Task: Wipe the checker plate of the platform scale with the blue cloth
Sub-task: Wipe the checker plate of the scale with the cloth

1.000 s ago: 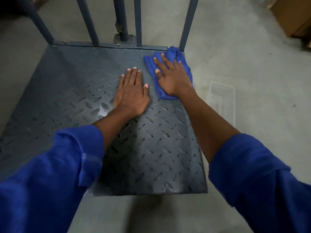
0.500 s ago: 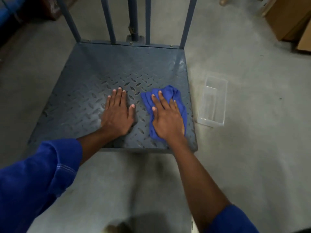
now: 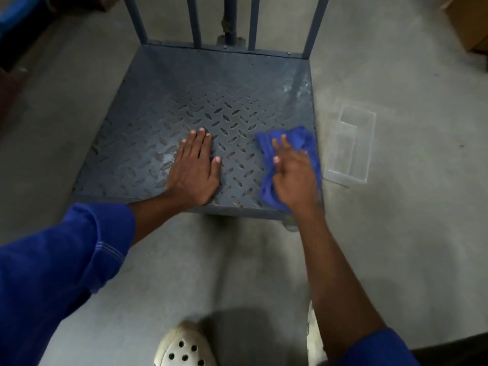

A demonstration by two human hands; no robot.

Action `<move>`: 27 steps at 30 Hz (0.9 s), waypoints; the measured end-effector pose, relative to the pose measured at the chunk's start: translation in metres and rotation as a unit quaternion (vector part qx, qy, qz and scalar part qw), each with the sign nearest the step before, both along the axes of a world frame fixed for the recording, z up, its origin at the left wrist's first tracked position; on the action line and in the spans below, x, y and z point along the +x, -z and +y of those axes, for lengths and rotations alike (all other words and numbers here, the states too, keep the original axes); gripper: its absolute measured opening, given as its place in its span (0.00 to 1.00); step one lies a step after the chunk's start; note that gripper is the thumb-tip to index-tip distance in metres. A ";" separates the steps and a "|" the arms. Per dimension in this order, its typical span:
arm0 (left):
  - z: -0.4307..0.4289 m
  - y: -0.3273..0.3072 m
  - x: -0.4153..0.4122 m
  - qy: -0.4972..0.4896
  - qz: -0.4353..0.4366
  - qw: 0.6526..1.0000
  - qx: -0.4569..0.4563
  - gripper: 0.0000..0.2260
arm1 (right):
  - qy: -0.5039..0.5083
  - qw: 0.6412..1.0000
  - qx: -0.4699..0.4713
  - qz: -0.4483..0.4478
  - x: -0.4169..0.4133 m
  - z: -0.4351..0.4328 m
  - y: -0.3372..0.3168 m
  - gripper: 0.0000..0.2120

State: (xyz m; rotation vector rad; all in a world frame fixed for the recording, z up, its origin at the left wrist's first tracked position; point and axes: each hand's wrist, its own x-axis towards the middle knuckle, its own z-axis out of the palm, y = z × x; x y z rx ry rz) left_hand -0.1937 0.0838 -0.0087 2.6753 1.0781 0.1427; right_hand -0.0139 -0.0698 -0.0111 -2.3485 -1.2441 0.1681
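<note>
The grey checker plate (image 3: 211, 96) of the platform scale lies on the concrete floor in front of me. My right hand (image 3: 293, 178) presses the crumpled blue cloth (image 3: 298, 140) flat against the plate's near right corner, close to its right edge. My left hand (image 3: 194, 170) rests flat on the plate near its front edge, fingers together, holding nothing. Wet smears shine at the plate's far right corner and by my left hand.
Blue upright bars (image 3: 195, 19) rise from the plate's far edge. A clear plastic tray (image 3: 348, 146) lies on the floor just right of the plate. A cardboard box (image 3: 467, 19) stands at the top right. My white perforated shoe (image 3: 184, 347) shows at the bottom.
My right hand has dragged the cloth from the far right corner toward the near right corner. My left hand has slid toward the front edge. The view has pulled back.
</note>
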 end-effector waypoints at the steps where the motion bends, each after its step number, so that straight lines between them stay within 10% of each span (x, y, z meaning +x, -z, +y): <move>1: 0.000 0.001 0.001 -0.001 0.002 1.000 0.006 0.33 | 0.020 1.000 -0.002 0.000 0.004 0.005 -0.002 0.26; 7: 0.001 0.001 0.002 -0.007 -0.014 1.000 0.018 0.32 | -0.162 0.987 0.019 0.016 -0.040 0.044 -0.002 0.24; 13: 0.005 0.002 0.011 -0.013 0.018 0.999 0.027 0.31 | 0.054 0.998 0.013 0.015 0.047 0.035 -0.008 0.24; 18: 0.032 -0.001 0.048 -0.041 0.013 0.999 0.017 0.33 | -0.165 0.985 0.045 0.021 0.003 0.072 0.002 0.22; 27: 0.073 0.005 0.080 -0.073 0.013 0.997 0.013 0.31 | 0.006 0.997 0.051 -0.050 0.117 0.127 0.009 0.34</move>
